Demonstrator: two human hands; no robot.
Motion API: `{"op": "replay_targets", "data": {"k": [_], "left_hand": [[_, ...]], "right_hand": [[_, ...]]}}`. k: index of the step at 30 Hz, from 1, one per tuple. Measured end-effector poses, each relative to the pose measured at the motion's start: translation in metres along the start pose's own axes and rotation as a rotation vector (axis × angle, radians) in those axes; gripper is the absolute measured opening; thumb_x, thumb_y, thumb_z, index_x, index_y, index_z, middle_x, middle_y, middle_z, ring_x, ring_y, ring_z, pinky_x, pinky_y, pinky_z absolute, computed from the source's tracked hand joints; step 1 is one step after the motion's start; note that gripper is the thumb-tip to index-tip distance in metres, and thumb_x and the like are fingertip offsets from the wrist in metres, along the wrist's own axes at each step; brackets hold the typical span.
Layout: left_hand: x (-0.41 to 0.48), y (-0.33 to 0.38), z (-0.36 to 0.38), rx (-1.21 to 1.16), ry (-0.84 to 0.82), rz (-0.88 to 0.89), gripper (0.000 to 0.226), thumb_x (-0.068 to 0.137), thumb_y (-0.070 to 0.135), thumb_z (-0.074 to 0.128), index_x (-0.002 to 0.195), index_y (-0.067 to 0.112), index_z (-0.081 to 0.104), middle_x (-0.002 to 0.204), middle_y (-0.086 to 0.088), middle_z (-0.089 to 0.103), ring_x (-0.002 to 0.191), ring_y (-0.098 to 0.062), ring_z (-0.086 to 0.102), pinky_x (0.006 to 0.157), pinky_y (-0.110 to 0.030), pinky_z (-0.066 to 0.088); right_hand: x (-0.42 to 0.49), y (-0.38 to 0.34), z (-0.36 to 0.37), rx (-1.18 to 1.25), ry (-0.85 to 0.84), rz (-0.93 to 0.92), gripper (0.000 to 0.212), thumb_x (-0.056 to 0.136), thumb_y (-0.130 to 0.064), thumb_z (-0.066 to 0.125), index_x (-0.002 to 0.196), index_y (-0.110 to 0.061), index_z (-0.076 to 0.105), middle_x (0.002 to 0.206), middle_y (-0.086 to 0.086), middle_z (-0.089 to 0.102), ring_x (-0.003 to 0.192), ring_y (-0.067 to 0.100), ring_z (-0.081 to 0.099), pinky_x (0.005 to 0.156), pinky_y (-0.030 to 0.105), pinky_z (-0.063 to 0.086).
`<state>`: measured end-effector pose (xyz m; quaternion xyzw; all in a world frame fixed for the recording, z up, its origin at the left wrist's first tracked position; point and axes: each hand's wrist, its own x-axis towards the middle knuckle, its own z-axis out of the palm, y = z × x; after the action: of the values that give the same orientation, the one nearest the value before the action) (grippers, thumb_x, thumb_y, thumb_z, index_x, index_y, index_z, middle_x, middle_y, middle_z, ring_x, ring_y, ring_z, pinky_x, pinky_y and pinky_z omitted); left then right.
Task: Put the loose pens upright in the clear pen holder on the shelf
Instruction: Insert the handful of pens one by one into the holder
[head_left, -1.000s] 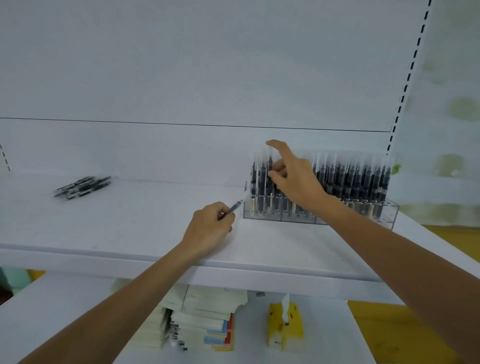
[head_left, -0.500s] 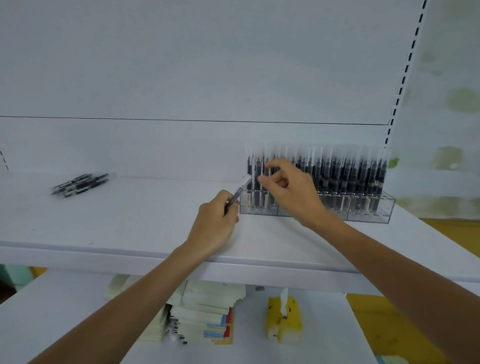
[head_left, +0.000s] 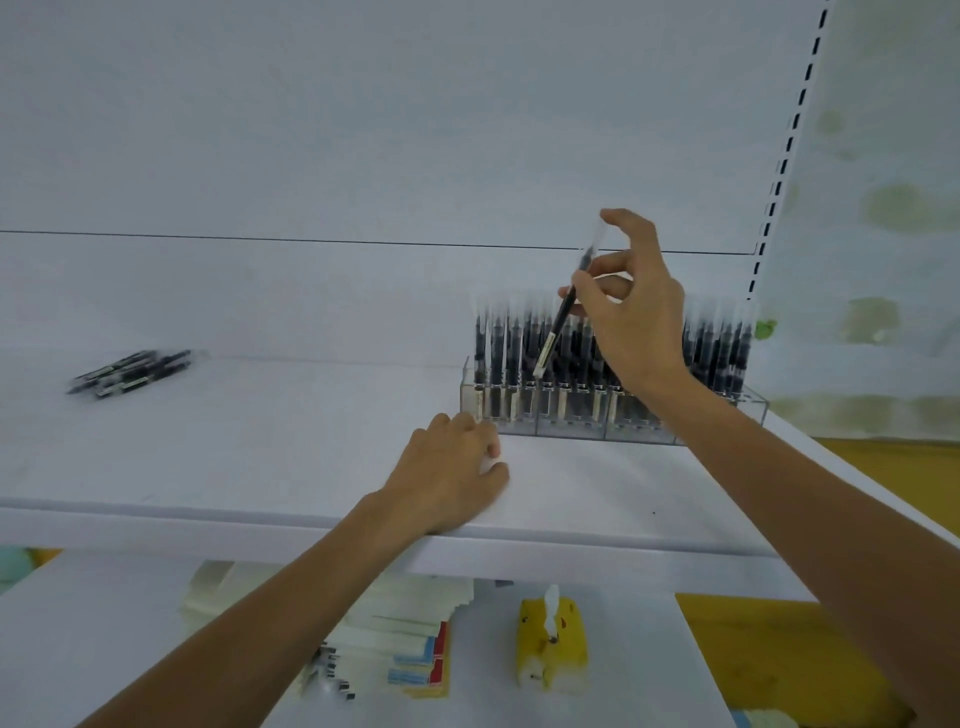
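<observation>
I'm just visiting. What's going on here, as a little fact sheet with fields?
Right hand: pinches one pen, tilted, above the clear pen holder
Left hand: rests on the shelf by the holder's left front corner, holding nothing
Holder: many pens standing upright
Loose pens: small pile, far left on the shelf
Below: stacked booklets, yellow object

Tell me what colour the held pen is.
The pen is black with a clear cap and a pale label, best seen in the head view.

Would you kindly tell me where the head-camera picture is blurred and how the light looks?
Head view: the standing pens in the clear holder smear vertically, the loose pens at left are soft, the right hand and its pen read sharper; light is flat, shadows faint.
</observation>
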<state>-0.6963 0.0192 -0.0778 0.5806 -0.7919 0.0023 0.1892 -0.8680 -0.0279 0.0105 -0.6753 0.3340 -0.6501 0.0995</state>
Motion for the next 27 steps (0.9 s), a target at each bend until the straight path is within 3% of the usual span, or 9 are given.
{"op": "replay_targets", "data": {"k": [4, 8, 12, 15, 21, 27], "left_hand": [[-0.001, -0.001, 0.000, -0.023, 0.023, 0.003, 0.025, 0.094, 0.033, 0.043, 0.112, 0.019, 0.054, 0.119, 0.000, 0.053, 0.108, -0.018, 0.045, 0.095, -0.033, 0.038], [0.000, -0.001, 0.000, -0.043, 0.040, 0.008, 0.025, 0.094, 0.031, 0.044, 0.112, 0.019, 0.056, 0.117, 0.000, 0.054, 0.107, -0.018, 0.046, 0.094, -0.032, 0.039], [0.000, -0.002, 0.000, -0.057, 0.048, 0.007, 0.026, 0.094, 0.030, 0.044, 0.113, 0.018, 0.056, 0.116, 0.000, 0.054, 0.107, -0.018, 0.046, 0.092, -0.031, 0.039], [0.000, -0.002, 0.000, -0.059, 0.048, 0.008, 0.027, 0.094, 0.031, 0.044, 0.114, 0.018, 0.056, 0.117, -0.001, 0.054, 0.107, -0.018, 0.046, 0.093, -0.033, 0.040], [-0.001, -0.001, 0.001, -0.046, 0.058, 0.003, 0.027, 0.094, 0.030, 0.044, 0.113, 0.016, 0.056, 0.118, -0.003, 0.055, 0.108, -0.021, 0.046, 0.095, -0.036, 0.040], [-0.002, 0.000, 0.002, -0.022, 0.058, 0.002, 0.028, 0.094, 0.030, 0.043, 0.115, 0.017, 0.055, 0.120, -0.003, 0.054, 0.109, -0.022, 0.046, 0.095, -0.035, 0.039]], "right_hand": [[0.002, 0.014, 0.008, -0.121, -0.025, -0.074, 0.045, 0.090, -0.006, 0.056, 0.131, -0.019, 0.042, 0.086, 0.002, 0.058, 0.080, 0.021, 0.068, 0.064, 0.020, 0.055], [-0.002, 0.022, 0.017, -0.184, -0.082, -0.098, 0.044, 0.091, -0.005, 0.056, 0.131, -0.016, 0.042, 0.087, 0.000, 0.053, 0.078, 0.020, 0.064, 0.063, 0.014, 0.049], [-0.014, 0.031, 0.024, -0.293, -0.234, -0.097, 0.046, 0.092, -0.005, 0.056, 0.134, -0.013, 0.040, 0.086, 0.008, 0.057, 0.076, 0.023, 0.062, 0.069, 0.026, 0.051], [-0.014, 0.032, 0.025, -0.314, -0.240, -0.094, 0.046, 0.092, -0.004, 0.055, 0.134, -0.014, 0.040, 0.083, 0.009, 0.058, 0.074, 0.023, 0.060, 0.067, 0.024, 0.049], [-0.012, 0.023, 0.028, -0.401, -0.290, -0.103, 0.045, 0.092, -0.002, 0.053, 0.132, -0.014, 0.037, 0.083, 0.019, 0.060, 0.070, 0.029, 0.059, 0.067, 0.035, 0.052], [-0.011, 0.022, 0.029, -0.454, -0.368, 0.050, 0.046, 0.091, 0.002, 0.052, 0.130, -0.010, 0.032, 0.077, 0.026, 0.060, 0.064, 0.040, 0.059, 0.062, 0.054, 0.054]]}}
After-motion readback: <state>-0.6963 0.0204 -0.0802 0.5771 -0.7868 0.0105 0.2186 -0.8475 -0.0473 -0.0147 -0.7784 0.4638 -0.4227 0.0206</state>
